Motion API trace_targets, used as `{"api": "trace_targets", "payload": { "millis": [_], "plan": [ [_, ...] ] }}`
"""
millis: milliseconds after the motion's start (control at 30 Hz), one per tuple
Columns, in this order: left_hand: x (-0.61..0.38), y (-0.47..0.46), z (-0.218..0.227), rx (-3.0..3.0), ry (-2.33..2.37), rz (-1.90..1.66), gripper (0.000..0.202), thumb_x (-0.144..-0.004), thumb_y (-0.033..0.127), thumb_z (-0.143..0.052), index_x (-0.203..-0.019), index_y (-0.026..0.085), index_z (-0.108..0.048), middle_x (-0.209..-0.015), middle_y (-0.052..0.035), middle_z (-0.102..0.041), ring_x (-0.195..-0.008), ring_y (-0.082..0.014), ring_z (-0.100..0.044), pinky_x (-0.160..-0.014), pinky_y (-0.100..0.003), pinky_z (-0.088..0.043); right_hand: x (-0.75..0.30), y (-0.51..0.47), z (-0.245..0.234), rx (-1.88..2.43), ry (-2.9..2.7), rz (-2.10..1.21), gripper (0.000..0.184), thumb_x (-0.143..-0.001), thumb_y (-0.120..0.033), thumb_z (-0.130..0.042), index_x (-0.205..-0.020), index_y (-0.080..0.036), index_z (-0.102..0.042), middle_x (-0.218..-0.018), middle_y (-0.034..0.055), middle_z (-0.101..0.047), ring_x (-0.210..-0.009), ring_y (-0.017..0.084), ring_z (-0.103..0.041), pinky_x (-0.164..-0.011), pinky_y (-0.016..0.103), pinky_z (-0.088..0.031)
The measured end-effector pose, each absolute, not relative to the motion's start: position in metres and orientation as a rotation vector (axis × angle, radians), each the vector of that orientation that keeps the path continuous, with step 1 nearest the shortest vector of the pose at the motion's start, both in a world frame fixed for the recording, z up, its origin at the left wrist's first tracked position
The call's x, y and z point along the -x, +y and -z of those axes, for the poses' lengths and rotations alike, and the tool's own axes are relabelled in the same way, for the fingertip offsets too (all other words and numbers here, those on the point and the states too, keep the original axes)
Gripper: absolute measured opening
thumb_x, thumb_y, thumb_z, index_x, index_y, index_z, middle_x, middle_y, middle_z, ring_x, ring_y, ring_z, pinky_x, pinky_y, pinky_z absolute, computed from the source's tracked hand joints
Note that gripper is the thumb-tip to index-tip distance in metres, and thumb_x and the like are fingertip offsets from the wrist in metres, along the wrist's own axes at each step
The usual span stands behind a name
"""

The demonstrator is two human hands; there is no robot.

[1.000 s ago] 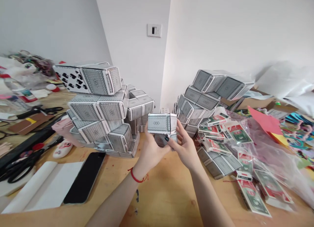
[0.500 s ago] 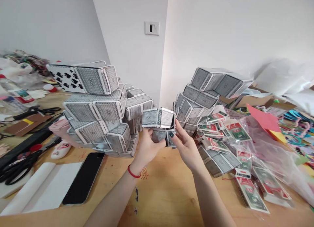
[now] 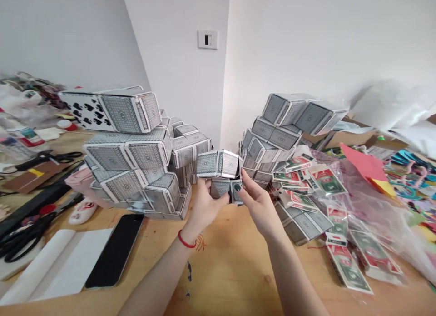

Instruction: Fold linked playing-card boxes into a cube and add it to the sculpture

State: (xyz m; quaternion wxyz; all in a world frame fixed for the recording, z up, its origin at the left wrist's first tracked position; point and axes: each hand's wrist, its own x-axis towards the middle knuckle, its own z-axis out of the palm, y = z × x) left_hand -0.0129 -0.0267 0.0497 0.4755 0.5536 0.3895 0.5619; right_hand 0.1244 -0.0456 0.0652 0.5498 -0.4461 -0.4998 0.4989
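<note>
Both hands meet at the middle of the wooden table (image 3: 235, 266). My left hand (image 3: 204, 207) and my right hand (image 3: 257, 202) grip the lower cubes of a small block of card cubes (image 3: 220, 173) made of grey patterned playing cards. Its top row (image 3: 218, 163) shows two patterned faces side by side. A red string bracelet circles my left wrist (image 3: 186, 242). The block is held up between a tall stack of card cubes (image 3: 132, 147) on the left and another stack (image 3: 286, 129) on the right.
A black phone (image 3: 114, 250) and white paper (image 3: 57, 266) lie at the front left, with scissors (image 3: 20, 236) beyond. Packs of playing cards in red-and-green boxes (image 3: 340, 252) and clear plastic bags spread over the right side. Coloured paper (image 3: 368, 168) lies further right.
The cube block has turned in my hands, from one broad face to two faces side by side. Both hands and the block moved slightly up and away from me.
</note>
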Motion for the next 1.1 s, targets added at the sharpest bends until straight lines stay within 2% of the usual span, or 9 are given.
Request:
{"api": "trace_targets", "payload": {
  "millis": [300,500,767,1100],
  "plan": [
    [0.010,-0.029,-0.050,-1.414,1.001,-1.366,0.047,-0.073,0.011,-0.059,-0.111,0.021,-0.033,-0.119,-0.0088,-0.058,-0.109,-0.0175,-0.057,-0.092,-0.034,-0.046,-0.128,-0.042,-0.063,0.959,-0.994,-1.376,0.066,-0.072,-0.035,-0.069,-0.132,-0.025,-0.044,-0.133,0.0029,-0.052,-0.124,0.023,-0.046,-0.099,0.039,-0.040],
    [0.007,-0.029,-0.047,-1.426,0.985,-1.406,0.047,-0.074,0.012,-0.057,-0.113,0.021,-0.032,-0.125,-0.0105,-0.054,-0.113,-0.0181,-0.054,-0.096,-0.036,-0.043,-0.130,-0.042,-0.064,0.975,-0.950,-1.437,0.067,-0.071,-0.036,-0.069,-0.132,-0.027,-0.044,-0.129,0.0030,-0.055,-0.110,0.022,-0.057,-0.086,0.035,-0.049],
    [0.014,-0.029,-0.049,-1.460,0.957,-1.311,0.053,-0.075,0.013,-0.057,-0.120,0.022,-0.029,-0.130,-0.0121,-0.049,-0.118,-0.0191,-0.049,-0.097,-0.035,-0.041,-0.130,-0.042,-0.065,0.996,-0.891,-1.445,0.067,-0.068,-0.032,-0.071,-0.130,-0.027,-0.047,-0.126,0.0047,-0.058,-0.100,0.020,-0.061,-0.074,0.030,-0.051],
    [0.017,-0.027,-0.049,-1.515,0.979,-1.275,0.050,-0.079,0.016,-0.053,-0.122,0.020,-0.029,-0.137,-0.0132,-0.043,-0.129,-0.0192,-0.039,-0.107,-0.038,-0.030,-0.128,-0.041,-0.061,1.019,-0.930,-1.381,0.065,-0.070,-0.035,-0.069,-0.131,-0.028,-0.045,-0.129,0.0036,-0.055,-0.107,0.021,-0.058,-0.079,0.033,-0.050]
  ]
}}
